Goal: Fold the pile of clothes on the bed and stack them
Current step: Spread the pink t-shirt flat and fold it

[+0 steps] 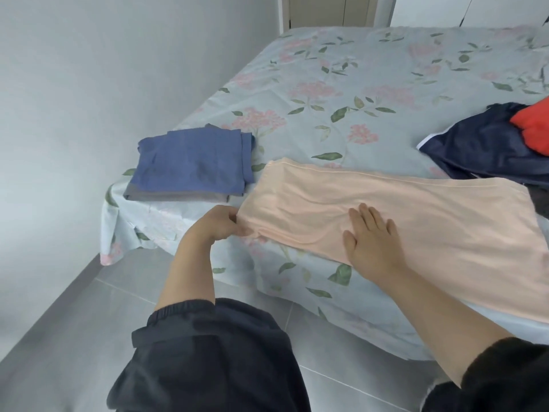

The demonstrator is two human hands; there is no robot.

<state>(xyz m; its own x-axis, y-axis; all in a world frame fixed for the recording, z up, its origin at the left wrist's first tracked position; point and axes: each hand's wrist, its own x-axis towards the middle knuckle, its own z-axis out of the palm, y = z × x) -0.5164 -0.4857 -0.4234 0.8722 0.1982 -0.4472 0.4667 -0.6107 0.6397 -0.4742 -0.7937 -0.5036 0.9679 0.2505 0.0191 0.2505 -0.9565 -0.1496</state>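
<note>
On the flowered bed (371, 84), the peach garment (401, 209) lies lengthwise left to right near the front edge. The left hand (219, 226) pinches its left end; the right hand (371, 236) presses flat, fingers straight. Folded blue clothes (193, 168) sit just beside; the far bed lies open.

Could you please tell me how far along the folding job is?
Done: a folded blue garment lies on a grey garment. In hand: the left hand pinches the peach garment at its end; the right hand presses it flat. Left: the navy garment and red garment, unfolded.
</note>
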